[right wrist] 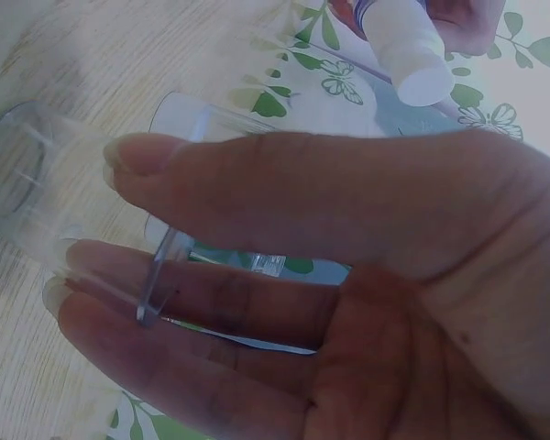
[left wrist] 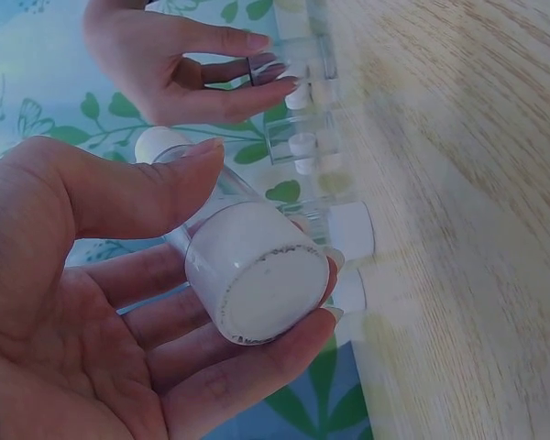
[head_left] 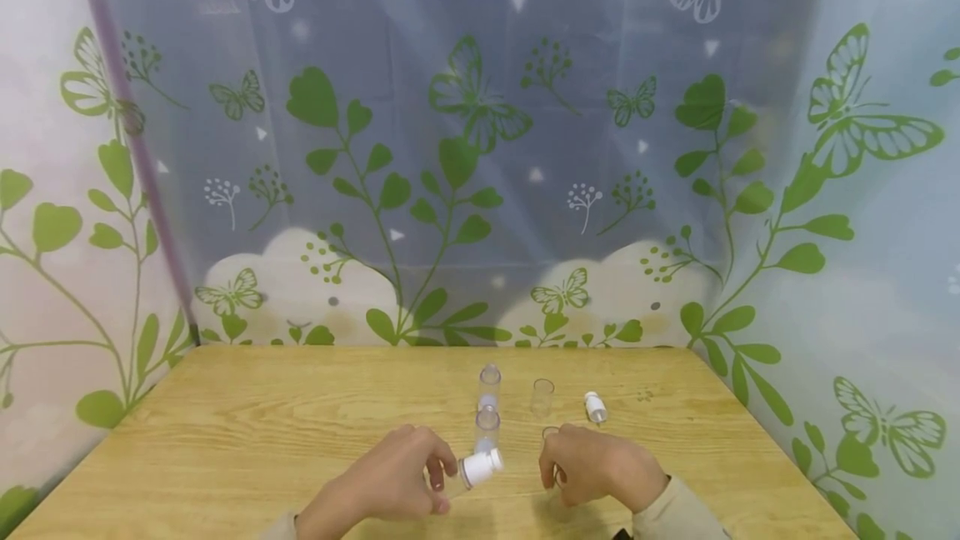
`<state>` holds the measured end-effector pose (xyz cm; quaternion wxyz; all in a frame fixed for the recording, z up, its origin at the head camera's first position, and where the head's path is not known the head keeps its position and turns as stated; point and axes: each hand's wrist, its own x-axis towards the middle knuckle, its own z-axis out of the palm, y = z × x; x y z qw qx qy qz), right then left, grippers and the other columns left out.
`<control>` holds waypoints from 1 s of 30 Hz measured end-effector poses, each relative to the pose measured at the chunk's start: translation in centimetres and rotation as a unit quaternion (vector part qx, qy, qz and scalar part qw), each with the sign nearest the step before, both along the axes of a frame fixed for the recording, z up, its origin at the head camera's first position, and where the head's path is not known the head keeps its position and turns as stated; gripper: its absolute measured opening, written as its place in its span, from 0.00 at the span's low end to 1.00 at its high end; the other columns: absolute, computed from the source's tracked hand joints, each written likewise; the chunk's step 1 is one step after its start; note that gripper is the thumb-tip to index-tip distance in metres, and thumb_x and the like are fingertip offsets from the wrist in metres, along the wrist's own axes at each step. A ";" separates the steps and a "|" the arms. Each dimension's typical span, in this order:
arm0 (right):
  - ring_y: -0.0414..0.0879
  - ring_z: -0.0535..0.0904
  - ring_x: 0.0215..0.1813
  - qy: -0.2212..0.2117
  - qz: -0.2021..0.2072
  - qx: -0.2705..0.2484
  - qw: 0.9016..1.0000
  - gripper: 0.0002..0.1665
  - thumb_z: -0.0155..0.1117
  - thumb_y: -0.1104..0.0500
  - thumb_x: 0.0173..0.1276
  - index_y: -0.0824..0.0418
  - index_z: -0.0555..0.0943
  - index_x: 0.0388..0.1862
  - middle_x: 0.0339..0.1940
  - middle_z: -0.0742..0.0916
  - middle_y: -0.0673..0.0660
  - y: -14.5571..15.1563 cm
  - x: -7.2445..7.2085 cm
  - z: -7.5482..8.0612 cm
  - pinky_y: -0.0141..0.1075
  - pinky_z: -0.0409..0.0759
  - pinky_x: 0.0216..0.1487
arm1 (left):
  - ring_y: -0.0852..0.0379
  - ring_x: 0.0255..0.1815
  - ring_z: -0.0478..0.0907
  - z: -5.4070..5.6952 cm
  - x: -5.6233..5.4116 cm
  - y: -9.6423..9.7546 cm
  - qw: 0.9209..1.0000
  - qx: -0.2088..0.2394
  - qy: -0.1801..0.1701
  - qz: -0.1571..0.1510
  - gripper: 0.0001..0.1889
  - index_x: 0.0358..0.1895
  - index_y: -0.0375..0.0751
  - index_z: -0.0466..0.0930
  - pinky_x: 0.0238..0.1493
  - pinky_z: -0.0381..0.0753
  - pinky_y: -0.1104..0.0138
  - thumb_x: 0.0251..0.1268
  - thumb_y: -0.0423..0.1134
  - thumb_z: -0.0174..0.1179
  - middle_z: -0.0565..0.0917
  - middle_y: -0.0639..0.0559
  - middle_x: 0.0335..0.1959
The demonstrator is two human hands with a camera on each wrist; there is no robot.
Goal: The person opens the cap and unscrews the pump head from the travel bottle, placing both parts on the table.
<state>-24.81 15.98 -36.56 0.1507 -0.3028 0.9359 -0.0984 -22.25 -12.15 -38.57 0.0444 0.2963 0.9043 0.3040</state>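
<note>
My left hand [head_left: 397,473] holds a small clear bottle with a white pump top [head_left: 480,467]. The bottle is tilted, its top pointing right and its round white base [left wrist: 261,275] facing the left wrist camera. To the right, my right hand [head_left: 600,465] grips a clear, hollow cylindrical cap [right wrist: 82,192] between thumb and fingers, low over the table. In the head view the fingers hide most of this cap. The two hands are apart, with the pump top facing the right hand.
Two clear bottles without pump tops, a far one [head_left: 489,386] and a nearer one [head_left: 487,427], stand on the wooden table [head_left: 300,407]. Right of them are another clear cap [head_left: 543,397] and a white pump top [head_left: 595,407]. Patterned curtains [head_left: 450,190] enclose the table.
</note>
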 end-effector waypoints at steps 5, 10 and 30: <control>0.33 0.76 0.32 0.011 0.006 0.001 1.000 0.12 0.77 0.71 0.53 0.57 0.90 0.34 0.33 0.81 0.46 0.0 0.0 0.0 0.27 0.78 0.35 | 0.67 0.33 0.79 0.1 0.0 0.0 1.000 -0.004 0.005 0.003 0.15 0.40 0.41 0.90 0.38 0.81 0.66 0.45 0.33 0.78 0.88 0.61 0.27; 0.33 0.74 0.33 -0.005 -0.009 0.001 1.000 0.12 0.76 0.72 0.54 0.56 0.90 0.33 0.33 0.81 0.46 0.0 0.0 -0.1 0.28 0.78 0.36 | 0.66 0.33 0.79 0.1 0.0 0.0 1.000 -0.003 0.004 0.002 0.15 0.40 0.41 0.90 0.38 0.80 0.66 0.45 0.33 0.78 0.88 0.60 0.27; 0.34 0.77 0.32 -0.046 -0.030 -0.014 0.998 0.15 0.76 0.67 0.56 0.57 0.89 0.44 0.35 0.81 0.47 0.1 0.0 -0.1 0.30 0.79 0.36 | 0.67 0.32 0.79 -0.3 0.1 0.1 1.000 -0.008 0.013 0.004 0.15 0.39 0.42 0.90 0.34 0.78 0.70 0.44 0.33 0.78 0.87 0.62 0.26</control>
